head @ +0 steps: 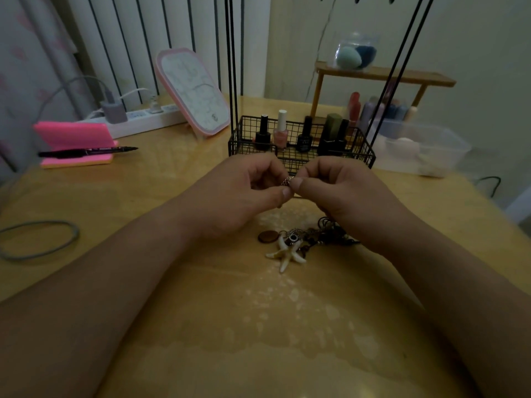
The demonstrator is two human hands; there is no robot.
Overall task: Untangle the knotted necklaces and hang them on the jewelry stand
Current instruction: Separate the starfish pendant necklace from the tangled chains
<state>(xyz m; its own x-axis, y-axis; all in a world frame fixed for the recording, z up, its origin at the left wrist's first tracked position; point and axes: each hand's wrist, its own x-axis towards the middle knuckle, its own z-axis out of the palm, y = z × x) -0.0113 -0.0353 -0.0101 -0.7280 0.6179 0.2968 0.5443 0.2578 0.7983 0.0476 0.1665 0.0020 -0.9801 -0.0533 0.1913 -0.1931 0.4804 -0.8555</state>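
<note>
My left hand [244, 193] and my right hand [342, 193] meet above the table, fingertips pinched together on a small piece of metal chain [288, 180]. Below them on the table lies a tangled heap of necklaces [313, 237] with a white starfish pendant [287, 255], a brown round pendant [267, 236] and dark cords partly hidden under my right wrist. The black wire jewelry stand [301, 156] rises just behind my hands; its thin uprights [234, 67] run out of the top of the frame, with hooks barely visible.
Nail polish bottles [280, 130] stand in the stand's basket. A pink tilted mirror [192, 90], power strip [138, 122], pink sticky-note block with a pen [86, 152] and a grey hair band [37, 239] lie left. A clear plastic box [419, 150] and wooden shelf [385, 76] stand right.
</note>
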